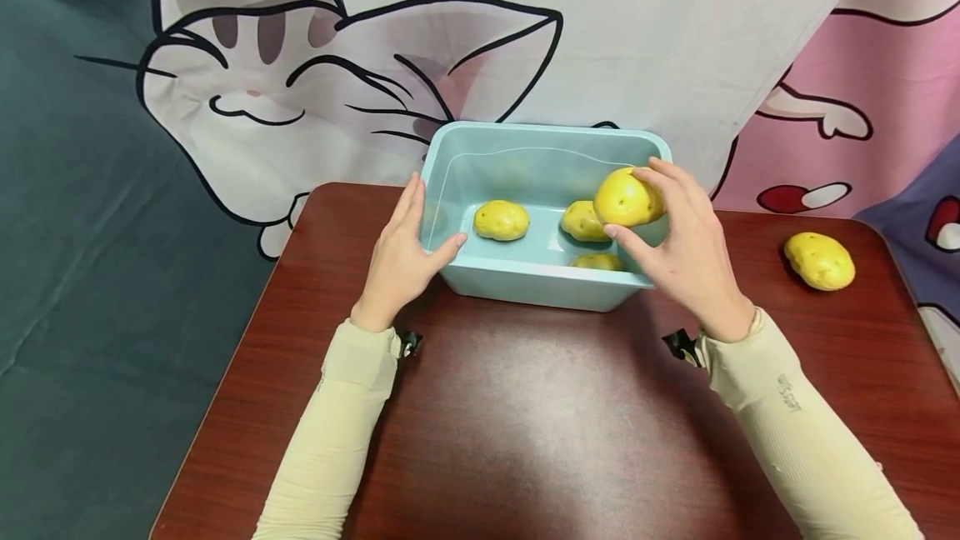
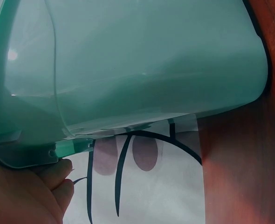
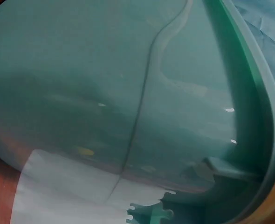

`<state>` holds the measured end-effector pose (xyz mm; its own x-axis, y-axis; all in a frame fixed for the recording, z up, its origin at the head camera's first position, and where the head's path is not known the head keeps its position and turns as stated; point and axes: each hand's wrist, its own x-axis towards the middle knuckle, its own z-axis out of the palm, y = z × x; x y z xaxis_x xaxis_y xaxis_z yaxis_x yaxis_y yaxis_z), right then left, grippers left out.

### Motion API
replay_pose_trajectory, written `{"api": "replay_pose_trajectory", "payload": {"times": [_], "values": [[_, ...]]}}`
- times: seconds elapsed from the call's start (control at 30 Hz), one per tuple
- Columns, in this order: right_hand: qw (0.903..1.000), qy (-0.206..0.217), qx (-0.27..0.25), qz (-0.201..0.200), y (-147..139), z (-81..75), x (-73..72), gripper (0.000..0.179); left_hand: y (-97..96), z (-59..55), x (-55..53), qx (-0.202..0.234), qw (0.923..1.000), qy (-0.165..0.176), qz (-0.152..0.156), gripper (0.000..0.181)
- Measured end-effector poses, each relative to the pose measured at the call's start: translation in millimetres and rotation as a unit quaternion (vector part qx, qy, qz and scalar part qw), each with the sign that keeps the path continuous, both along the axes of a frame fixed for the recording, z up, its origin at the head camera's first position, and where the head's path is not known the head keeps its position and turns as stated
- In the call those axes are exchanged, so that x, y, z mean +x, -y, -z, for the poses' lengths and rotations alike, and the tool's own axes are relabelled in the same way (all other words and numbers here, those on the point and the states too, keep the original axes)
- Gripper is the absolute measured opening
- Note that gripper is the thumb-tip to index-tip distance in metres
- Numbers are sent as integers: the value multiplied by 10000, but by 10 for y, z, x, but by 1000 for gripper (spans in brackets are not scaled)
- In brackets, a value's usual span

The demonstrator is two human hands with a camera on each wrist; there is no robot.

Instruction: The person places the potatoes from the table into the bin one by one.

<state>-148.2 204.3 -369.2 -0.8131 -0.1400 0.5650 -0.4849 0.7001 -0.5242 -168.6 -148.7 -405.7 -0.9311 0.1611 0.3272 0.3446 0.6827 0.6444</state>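
Note:
A light blue plastic bin (image 1: pixel 517 283) stands on the table against the cloth backdrop. My left hand (image 1: pixel 405 255) holds its left front corner, fingers along the outer side and thumb over the rim. In the left wrist view, fingers (image 2: pixel 58 179) show under the bin's rim. Above the bin's right end, my right hand (image 1: pixel 686 252) grips a yellow potato (image 1: pixel 624 198) between thumb and fingers. Inside lie a potato (image 1: pixel 501 220) at the left, another potato (image 1: pixel 581 222) partly behind the held one, and a potato (image 1: pixel 597 262) mostly hidden by the front wall.
One more potato (image 1: pixel 819 261) lies on the brown wooden table (image 1: pixel 517 407), to the right of the bin near the table's right end. Behind the table hangs a backdrop cloth (image 1: pixel 637 32) with cartoon cats. The right wrist view shows mainly the bin's outer wall (image 3: pixel 91 70).

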Motion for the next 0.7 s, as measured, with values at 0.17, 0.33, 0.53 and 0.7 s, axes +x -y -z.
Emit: {"api": "replay_pose_trajectory", "payload": {"times": [0.17,0.33,0.53,0.7], "values": [[9999,68,45,-98,30,12,-25,67,1,6,-2,2,10000,-9,0,95],[9994,275,156,-158,42,13,-44,66,0,4,0,-6,10000,-5,3,95],[9981,527,284,-146,42,17,-46,64,7,-4,3,-24,10000,13,-28,96],[9986,449,275,-91,29,15,-49,59,10,-7,7,-43,10000,73,-36,95]]}}
